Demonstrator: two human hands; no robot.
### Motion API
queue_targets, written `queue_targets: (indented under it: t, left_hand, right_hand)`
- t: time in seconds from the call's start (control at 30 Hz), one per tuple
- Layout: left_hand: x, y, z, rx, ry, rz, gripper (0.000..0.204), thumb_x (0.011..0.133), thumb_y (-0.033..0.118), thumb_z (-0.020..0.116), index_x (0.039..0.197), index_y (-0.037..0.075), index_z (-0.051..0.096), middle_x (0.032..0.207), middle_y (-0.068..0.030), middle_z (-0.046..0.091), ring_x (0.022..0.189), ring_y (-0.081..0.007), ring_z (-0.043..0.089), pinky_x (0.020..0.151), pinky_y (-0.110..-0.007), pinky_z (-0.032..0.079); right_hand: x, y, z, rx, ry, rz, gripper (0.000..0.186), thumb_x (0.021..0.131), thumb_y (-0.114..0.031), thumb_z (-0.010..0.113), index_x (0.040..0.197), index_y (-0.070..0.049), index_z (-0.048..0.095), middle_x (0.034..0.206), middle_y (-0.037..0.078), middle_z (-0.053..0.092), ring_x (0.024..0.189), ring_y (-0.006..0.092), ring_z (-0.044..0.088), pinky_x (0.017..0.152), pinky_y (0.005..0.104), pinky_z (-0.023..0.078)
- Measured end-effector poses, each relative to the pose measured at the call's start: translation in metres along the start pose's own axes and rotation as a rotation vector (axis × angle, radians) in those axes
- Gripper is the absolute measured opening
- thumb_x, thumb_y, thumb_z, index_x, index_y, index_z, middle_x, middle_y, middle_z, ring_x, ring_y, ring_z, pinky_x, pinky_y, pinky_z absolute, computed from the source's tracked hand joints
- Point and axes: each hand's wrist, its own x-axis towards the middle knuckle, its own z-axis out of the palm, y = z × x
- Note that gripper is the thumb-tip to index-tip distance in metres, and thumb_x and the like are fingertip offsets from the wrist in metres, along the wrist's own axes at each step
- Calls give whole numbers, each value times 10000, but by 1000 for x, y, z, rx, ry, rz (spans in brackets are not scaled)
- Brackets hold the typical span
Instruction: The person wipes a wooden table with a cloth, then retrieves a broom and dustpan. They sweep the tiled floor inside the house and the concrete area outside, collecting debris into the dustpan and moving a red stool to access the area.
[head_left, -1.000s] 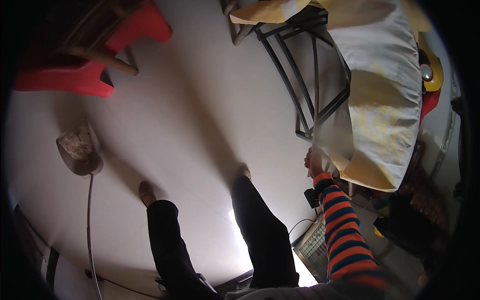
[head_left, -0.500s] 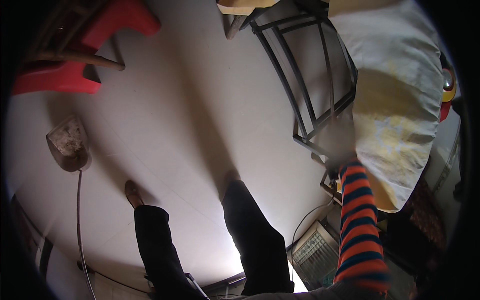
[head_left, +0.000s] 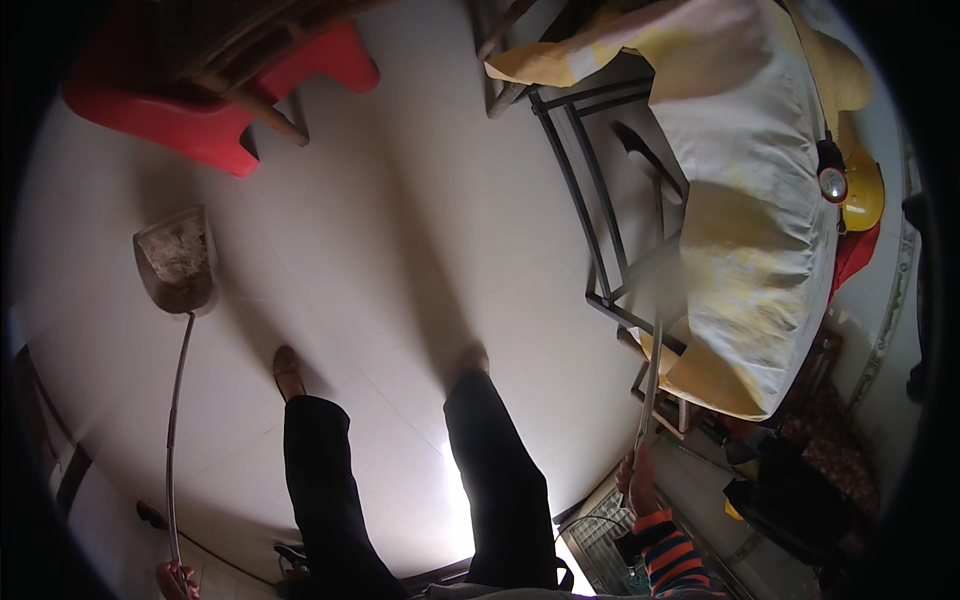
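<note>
At the lower left, my left hand [head_left: 176, 579] is closed around the long metal handle [head_left: 178, 400] of a dustpan [head_left: 174, 255], whose pan has dirt-coloured patches inside and rests on the floor. My right hand [head_left: 638, 478], in a striped sleeve, grips a long pole [head_left: 652, 385] that runs up beside a cloth-covered table [head_left: 760, 260] to a dark, flat head [head_left: 650, 160] among the black metal bars [head_left: 570, 160] under the cloth's edge. A blurred patch hides part of the pole's middle.
A red plastic stool [head_left: 150, 120] with wooden furniture [head_left: 230, 75] stands at top left. A yellow helmet [head_left: 862, 200] and a lamp [head_left: 832, 182] sit at the table's far right edge. Dark bags [head_left: 760, 510] and a grille-fronted appliance [head_left: 605, 515] are at lower right.
My right arm has drawn back toward the lower edge with the pole, and its dark head now shows among the bars. My left hand has come into view on the dustpan handle.
</note>
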Motion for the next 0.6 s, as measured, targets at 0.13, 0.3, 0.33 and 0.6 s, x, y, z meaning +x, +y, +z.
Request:
queue_targets:
  t: [0.13,0.3,0.33,0.6]
  left_hand:
    - [9,15,-4,-55,-7,-110,304,856,278,367,799,61,572,786,-83,583,708,-278,512,651,-389,405]
    - [20,42,-3,-313,64,-287,277,866,282,391,803,60,543,742,-71,566,650,-203,499,595,-341,398]
    - [21,45,-2,-380,77,-357,268,863,282,404,804,59,541,742,-69,564,650,-194,499,595,-335,398]
    - [20,74,4,-528,178,-545,226,854,261,454,807,51,524,713,-57,549,670,-155,506,602,-308,404]
  right_hand:
    - [14,-14,29,-14,-18,-165,369,843,-511,367,670,-185,374,445,-76,224,328,51,188,312,212,111]
    - [74,-97,74,-155,-58,-406,365,841,-508,383,699,-172,403,446,-67,265,323,45,226,300,198,147]
    - [90,-119,86,-176,-98,-473,364,850,-491,379,709,-159,423,441,-66,282,314,39,241,288,197,165]
    - [196,-308,223,-234,-56,-798,372,853,-460,377,806,-97,446,415,-43,283,290,62,248,266,221,159]
